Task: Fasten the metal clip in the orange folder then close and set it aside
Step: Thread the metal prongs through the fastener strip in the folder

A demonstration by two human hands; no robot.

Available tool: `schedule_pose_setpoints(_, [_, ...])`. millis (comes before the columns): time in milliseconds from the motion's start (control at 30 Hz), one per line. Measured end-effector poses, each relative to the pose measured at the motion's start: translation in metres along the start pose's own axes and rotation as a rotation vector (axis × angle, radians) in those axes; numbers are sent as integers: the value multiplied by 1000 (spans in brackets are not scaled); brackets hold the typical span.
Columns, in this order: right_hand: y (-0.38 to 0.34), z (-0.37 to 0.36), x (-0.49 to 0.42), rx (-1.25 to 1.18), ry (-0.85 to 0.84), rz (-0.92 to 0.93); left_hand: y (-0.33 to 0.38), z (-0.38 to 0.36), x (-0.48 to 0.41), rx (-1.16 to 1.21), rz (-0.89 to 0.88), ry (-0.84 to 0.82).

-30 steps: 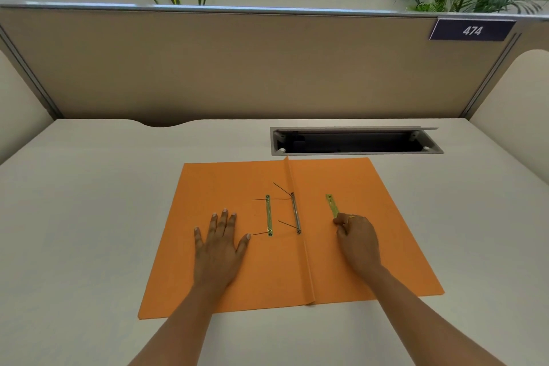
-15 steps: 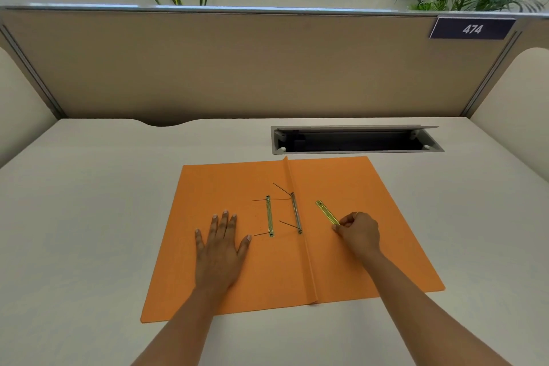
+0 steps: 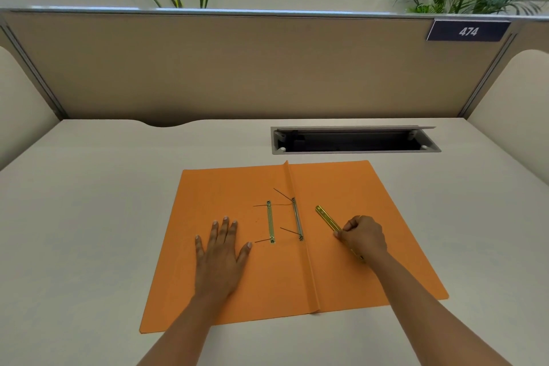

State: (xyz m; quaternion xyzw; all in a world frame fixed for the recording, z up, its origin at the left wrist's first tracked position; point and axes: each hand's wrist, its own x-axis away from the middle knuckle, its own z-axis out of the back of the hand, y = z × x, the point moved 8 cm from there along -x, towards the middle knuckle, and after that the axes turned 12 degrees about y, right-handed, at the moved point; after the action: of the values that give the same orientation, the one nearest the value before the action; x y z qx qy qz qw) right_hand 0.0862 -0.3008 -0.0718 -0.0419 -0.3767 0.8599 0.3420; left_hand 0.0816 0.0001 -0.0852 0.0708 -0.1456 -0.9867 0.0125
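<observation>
Orange folder [image 3: 225, 187] lies open on a pale desk [image 3: 74, 202], its metal clip [image 3: 270, 222] unfastened left of the spine. Right hand [image 3: 364, 236] pinches a loose brass strip [image 3: 326, 217] above the right leaf; left hand [image 3: 221, 249] presses flat, fingers spread, holding nothing.

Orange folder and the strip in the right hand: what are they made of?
Orange folder: looks like matte card, creased at the spine, no glare. Strip pinched by the right hand: likely thin metal with a yellowish plated finish, since it glints.
</observation>
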Motion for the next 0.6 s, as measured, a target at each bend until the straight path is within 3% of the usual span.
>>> schedule_pose_setpoints(167, [-2,0,10,-145,-21,4,-1,8,-4,202,97,-44])
schedule_pose_setpoints(367, [-40,-4,34,-334,-13,101,22,38,-18,655,291,94])
schedule_pose_setpoints(600, [-92,-20,67,-395,-57,281,55,36,-29,1141,564,-36])
